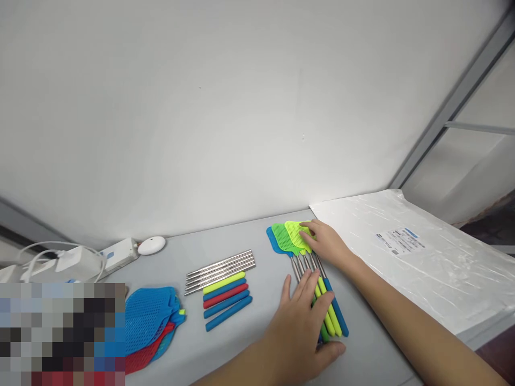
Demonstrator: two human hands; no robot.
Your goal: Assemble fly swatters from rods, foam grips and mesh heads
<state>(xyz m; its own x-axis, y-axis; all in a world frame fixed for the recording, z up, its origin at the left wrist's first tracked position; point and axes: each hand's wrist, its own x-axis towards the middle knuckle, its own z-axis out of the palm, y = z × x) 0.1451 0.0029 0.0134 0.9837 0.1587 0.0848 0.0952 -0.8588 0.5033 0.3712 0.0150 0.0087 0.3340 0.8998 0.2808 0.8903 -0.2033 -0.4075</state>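
A row of assembled fly swatters lies overlapping on the table, with blue, green and yellow-green mesh heads at the far end. My right hand [325, 241] is at the top yellow-green fly swatter head [295, 231], its thumb and fingers apart and resting over the edge. Over the lower shafts and coloured handles [333, 316] lies my left hand [295, 327], fingers spread; it hides part of several handles. To the left are several loose metal rods [220, 271] side by side. Just below them sit loose handle grips [226, 295] in yellow-green, blue and red.
A pile of blue and red swatter heads [148, 319] lies at the left, partly covered by a pixelated patch. Behind it are a power strip [118, 254], white chargers with cables, and a white oval object [152, 245]. A white plastic-wrapped package [434, 268] with a label is at right.
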